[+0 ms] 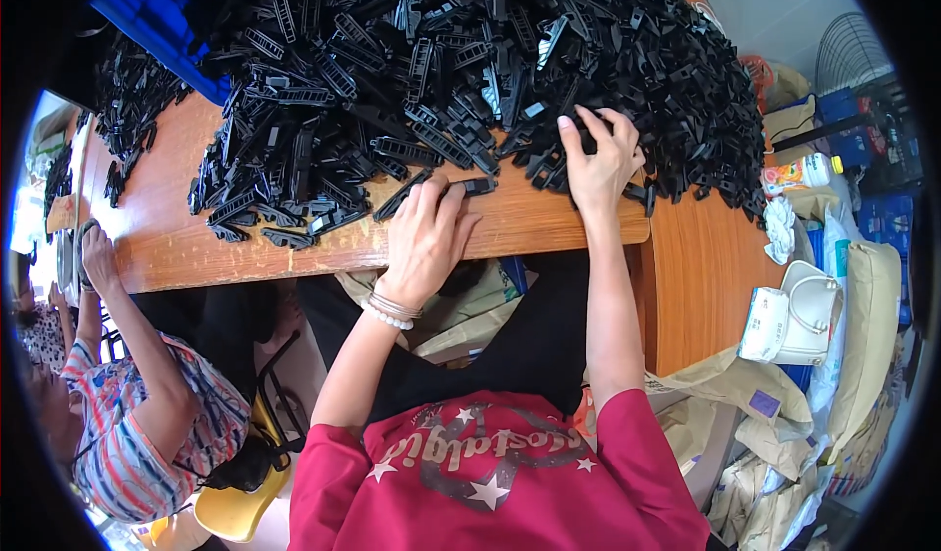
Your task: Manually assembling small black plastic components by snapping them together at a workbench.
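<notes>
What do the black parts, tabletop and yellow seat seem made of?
Black parts: probably molded plastic, semi-gloss, by their repeated slotted shapes and highlights. Tabletop: wood or wood-look laminate, glossy; brown grain, scuffed edge. Yellow seat: perhaps plastic; smooth, evenly coloured.

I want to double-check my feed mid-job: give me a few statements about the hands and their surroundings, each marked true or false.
1. The left hand has bracelets at its wrist. True.
2. The right hand is under the table. False: the right hand is above the table, at the pile of black parts.
3. The white handbag is to the right of both hands. True.
4. The blue container is at the picture's upper right. False: the blue container is at the upper left.
5. The co-worker's shirt is plain black. False: the co-worker's shirt is striped.
</notes>
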Tool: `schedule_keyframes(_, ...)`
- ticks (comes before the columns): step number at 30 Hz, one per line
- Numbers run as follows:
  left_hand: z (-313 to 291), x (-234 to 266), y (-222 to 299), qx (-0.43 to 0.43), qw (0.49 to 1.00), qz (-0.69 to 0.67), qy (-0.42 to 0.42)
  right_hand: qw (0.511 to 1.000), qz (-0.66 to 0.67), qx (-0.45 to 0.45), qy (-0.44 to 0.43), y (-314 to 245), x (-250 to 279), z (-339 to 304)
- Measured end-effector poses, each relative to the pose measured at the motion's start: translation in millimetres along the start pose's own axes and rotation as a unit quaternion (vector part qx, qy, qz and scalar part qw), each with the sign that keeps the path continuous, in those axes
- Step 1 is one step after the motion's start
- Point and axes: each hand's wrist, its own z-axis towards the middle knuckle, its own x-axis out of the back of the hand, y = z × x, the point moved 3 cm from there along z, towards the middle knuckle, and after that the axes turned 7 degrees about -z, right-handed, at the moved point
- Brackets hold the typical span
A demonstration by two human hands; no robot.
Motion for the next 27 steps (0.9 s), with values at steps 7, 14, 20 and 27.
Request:
schedule_keyframes(7, -5, 1, 6, -0.022, 0.999, -0.025, -0.002, 0.990, 0.138, 0.028, 0.016, -16, 12, -8)
schedule_keyframes(14, -11, 19, -2, 0.032, 0.999, 0.012, -0.024, 0.973, 0.225, -0.022, -0.041, 8, 73, -55)
schedule_keyframes(20, -5, 18, 2, 0.112, 0.982, -0.105, -0.110, 0.988, 0.109, 0.059, -0.091, 6, 74, -70)
schedule_keyframes(27, 7, 16, 5, -0.022, 0.979, -0.090, -0.183, 0.909, 0.366, -0.113, -0.166, -14, 76, -96)
